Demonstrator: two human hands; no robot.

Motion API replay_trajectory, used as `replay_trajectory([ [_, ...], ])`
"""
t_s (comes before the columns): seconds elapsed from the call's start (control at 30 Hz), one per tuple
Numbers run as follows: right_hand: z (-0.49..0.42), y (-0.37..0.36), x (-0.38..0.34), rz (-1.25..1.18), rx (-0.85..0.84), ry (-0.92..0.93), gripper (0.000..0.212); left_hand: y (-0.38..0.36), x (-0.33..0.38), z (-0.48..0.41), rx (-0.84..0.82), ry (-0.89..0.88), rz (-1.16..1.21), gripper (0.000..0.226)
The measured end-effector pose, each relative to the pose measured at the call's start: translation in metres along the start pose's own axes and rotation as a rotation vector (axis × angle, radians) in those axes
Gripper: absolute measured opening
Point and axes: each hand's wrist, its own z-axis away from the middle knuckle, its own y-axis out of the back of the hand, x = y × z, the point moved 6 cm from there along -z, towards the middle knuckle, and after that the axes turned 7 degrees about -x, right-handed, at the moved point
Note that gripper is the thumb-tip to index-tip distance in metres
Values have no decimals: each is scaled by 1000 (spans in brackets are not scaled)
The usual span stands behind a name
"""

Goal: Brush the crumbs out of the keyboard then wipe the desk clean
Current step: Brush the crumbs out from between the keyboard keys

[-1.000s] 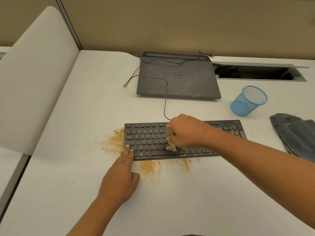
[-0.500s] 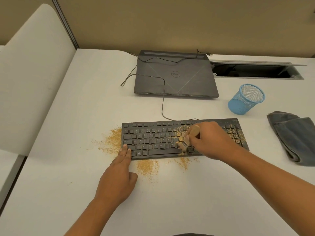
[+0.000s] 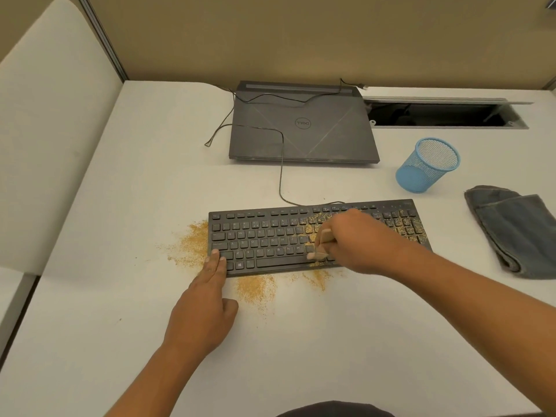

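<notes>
Black wired keyboard (image 3: 270, 239) lies flat on the white desk (image 3: 120, 326), right under both hands. L hand (image 3: 207, 299) is flat, fingers straight and together. Its fingertips press the keyboard's near-left corner, thumb out to the side, palm on the desk. R hand (image 3: 358, 242) is curled round a small brush w/ a pale wooden handle (image 3: 325, 236). The handle tilts up out of the fist. The bristle end is down on the keys around the bottom letter row, just left of the R knuckles. Bristles are blurred, can't make out detail.

Tan crumbs (image 3: 255, 288): one patch on the desk btw the two hands, just in front of the keyboard's near edge. A thinner streak lies nearer the R hand, and a wider scatter just left of the L fingertips, off the keyboard's end. More crumbs sit on the keys behind and to the right of the R hand, incl. the numpad.

Beyond the hands is a closed dark grey laptop (image 3: 301, 124), w/ the keyboard's thin black cable (image 3: 281, 176) trailing over its lid. Out past the R forearm, a folded grey-blue cloth (image 3: 517, 233) lies on the desk. A blue mesh cup (image 3: 427, 165) stands upright further back from it.
</notes>
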Motion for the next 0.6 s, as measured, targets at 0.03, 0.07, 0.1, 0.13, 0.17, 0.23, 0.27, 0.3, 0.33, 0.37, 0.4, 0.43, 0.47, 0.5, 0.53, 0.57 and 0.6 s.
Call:
replay_trajectory([
  [0.03, -2, 5, 1, -15, 25, -8, 24, 0, 0, 0, 1, -2, 0, 72],
  [0.07, -3, 11, 2, -52, 74, -7, 27, 0, 0, 0, 2, -4, 2, 72],
  [0.1, -4, 14, 3, -92, 124, -2, 30, 0, 0, 0, 2, -5, 5, 72],
  [0.13, -4, 15, 3, -108, 155, 4, 31, -1, 0, 0, 2, -4, 9, 72],
  [0.17, -4, 12, 4, -98, 160, 3, 31, 0, -1, 0, 1, 0, 12, 72],
  [0.23, 0, 1, 6, -64, 129, -20, 28, 0, -1, -1, 2, 1, 16, 72],
  [0.27, 3, -4, 7, -65, 108, -27, 28, 0, -1, -1, 4, -1, 19, 73],
  [0.3, 6, -7, 9, -73, 98, -22, 28, 0, -1, -1, 6, -2, 19, 73],
  [0.33, 9, -7, 9, -93, 108, -15, 27, 0, -1, -1, 6, -2, 18, 73],
  [0.37, 11, -5, 10, -120, 141, -11, 23, 0, -1, 0, 4, 0, 15, 73],
  [0.4, 13, -2, 9, -145, 186, -5, 19, -1, -1, 0, 5, 0, 15, 73],
  [0.43, 13, 0, 9, -155, 214, -3, 18, -2, -2, 0, 6, -2, 14, 72],
  [0.47, 13, 0, 8, -139, 213, 1, 18, -2, -2, -1, 8, -6, 11, 72],
  [0.5, 12, -3, 7, -111, 187, -2, 21, -2, -2, 0, 9, -8, 9, 72],
  [0.53, 11, -7, 6, -89, 157, -14, 26, -2, -2, -1, 8, -10, 8, 72],
  [0.57, 11, -10, 7, -80, 141, -33, 29, -1, -2, -1, 8, -10, 9, 72],
  [0.6, 12, -11, 7, -83, 146, -48, 31, -1, -2, -1, 11, -11, 10, 72],
])
